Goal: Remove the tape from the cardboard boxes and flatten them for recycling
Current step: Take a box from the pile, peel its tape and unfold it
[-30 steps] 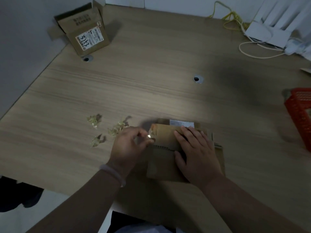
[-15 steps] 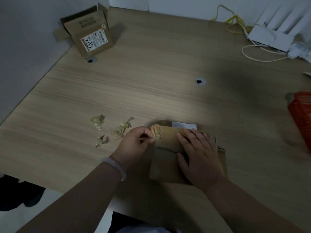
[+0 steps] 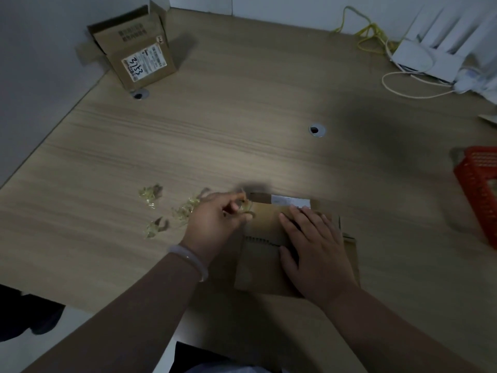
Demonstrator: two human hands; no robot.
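Since half a second ago, my left hand point(image 3: 215, 224) sits slightly farther from me, its fingertips blurred. It pinches the tape strip point(image 3: 246, 207) between thumb and fingers at the far left corner of the near cardboard box point(image 3: 265, 230). My right hand point(image 3: 317, 254) lies flat on that box, fingers straight and spread, pressing it onto the desk point(image 3: 242, 117); this hand has not shifted. The box lies at the near edge of the desk, right of centre, with a white label point(image 3: 289, 207) on its far side.

Three crumpled tape scraps point(image 3: 150, 193) lie on the desk just left of my left hand, apart from the box. A second cardboard box point(image 3: 139, 57), flaps open and a shipping label on its side, stands at the far left corner by the wall. A red basket point(image 3: 478, 184) sits at the right edge. A white router point(image 3: 430, 60) and a yellow cable point(image 3: 371, 33) lie at the far right. A pale bracelet point(image 3: 191, 259) circles my left wrist.
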